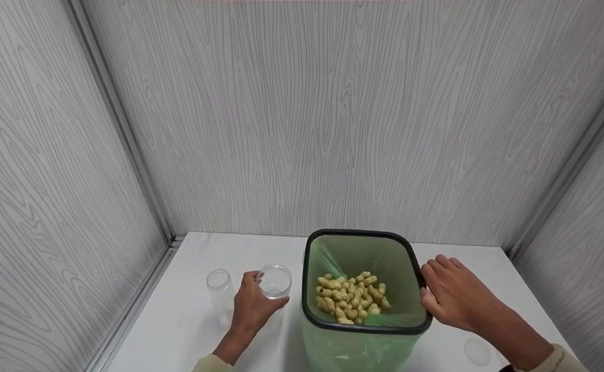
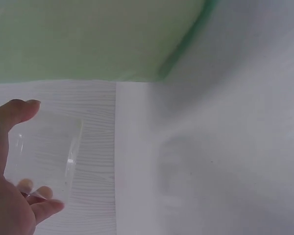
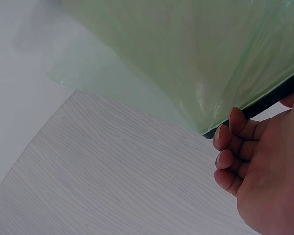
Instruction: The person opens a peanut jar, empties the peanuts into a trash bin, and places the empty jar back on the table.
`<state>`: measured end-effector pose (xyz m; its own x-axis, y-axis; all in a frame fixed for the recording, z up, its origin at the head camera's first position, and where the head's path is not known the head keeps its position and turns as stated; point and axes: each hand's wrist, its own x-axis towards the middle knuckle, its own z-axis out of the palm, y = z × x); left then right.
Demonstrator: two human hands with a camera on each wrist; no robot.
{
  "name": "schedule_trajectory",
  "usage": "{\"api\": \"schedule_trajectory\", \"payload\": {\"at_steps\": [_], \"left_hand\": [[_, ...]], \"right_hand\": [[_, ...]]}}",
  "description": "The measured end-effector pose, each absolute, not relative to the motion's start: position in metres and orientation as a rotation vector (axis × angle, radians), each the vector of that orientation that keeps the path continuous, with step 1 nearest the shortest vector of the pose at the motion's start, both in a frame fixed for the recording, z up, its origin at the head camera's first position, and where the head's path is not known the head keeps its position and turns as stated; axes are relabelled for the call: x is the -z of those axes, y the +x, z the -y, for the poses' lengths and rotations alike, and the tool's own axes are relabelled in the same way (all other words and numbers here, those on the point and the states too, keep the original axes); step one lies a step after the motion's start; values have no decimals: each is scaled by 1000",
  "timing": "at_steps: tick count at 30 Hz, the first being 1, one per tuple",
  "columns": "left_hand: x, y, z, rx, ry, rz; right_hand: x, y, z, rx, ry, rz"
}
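Note:
A bin with a green plastic liner (image 1: 353, 351) and a black rim (image 1: 364, 329) stands at the middle of the table, with peanuts in their shells (image 1: 353, 297) inside. My right hand (image 1: 454, 294) grips the rim on its right side, and the right wrist view shows curled fingers (image 3: 235, 122) at the black edge. To the left of the bin, my left hand (image 1: 255, 302) holds a clear jar (image 1: 275, 281) between thumb and fingers. No contents show in this jar. In the left wrist view the jar (image 2: 49, 147) is clear-walled, with fingertips seen through it.
Another clear jar (image 1: 219, 292) stands upright on the white table (image 1: 177, 310), left of my left hand. A round clear lid (image 1: 477, 351) lies near the right front, with part of a similar disc beside my right forearm. Wood-patterned panels (image 1: 302, 129) enclose the back and sides.

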<state>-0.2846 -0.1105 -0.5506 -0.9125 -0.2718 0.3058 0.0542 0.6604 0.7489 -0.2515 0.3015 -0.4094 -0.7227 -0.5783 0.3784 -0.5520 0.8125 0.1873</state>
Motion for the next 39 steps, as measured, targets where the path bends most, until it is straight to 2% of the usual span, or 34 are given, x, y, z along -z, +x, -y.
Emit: {"api": "schedule_trajectory", "payload": {"at_steps": [11, 39], "left_hand": [[578, -292, 113, 1080, 152, 2506], [613, -304, 124, 1261, 278, 2538]], "right_hand": [[408, -251, -301, 73, 832, 2601], [407, -250, -300, 95, 806, 2655]]}}
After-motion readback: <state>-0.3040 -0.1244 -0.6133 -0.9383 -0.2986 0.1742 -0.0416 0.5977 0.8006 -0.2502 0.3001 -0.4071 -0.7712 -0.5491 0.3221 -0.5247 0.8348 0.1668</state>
